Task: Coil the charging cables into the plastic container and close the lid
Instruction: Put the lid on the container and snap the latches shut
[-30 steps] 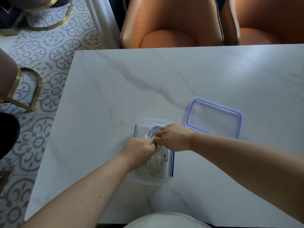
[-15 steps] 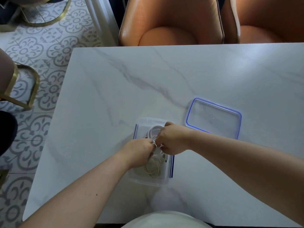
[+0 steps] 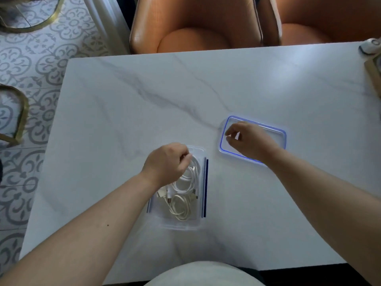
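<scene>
On the white marble table (image 3: 144,100), two orange chairs (image 3: 195,27) tucked in at the far side, we've got the clear plastic container (image 3: 181,225) sitting lidless near the front edge. Its blue-rimmed lid (image 3: 274,134) lies flat a bit right and further back, not touching it. Our right hand (image 3: 249,141) is over the lid's left end, thumb and fingers loosely apart, gripping nothing. Our left hand (image 3: 165,164) has its fingers curled down at the far coil of the white cables (image 3: 182,191) inside the container. We can't tell if it's actually pinching them.
</scene>
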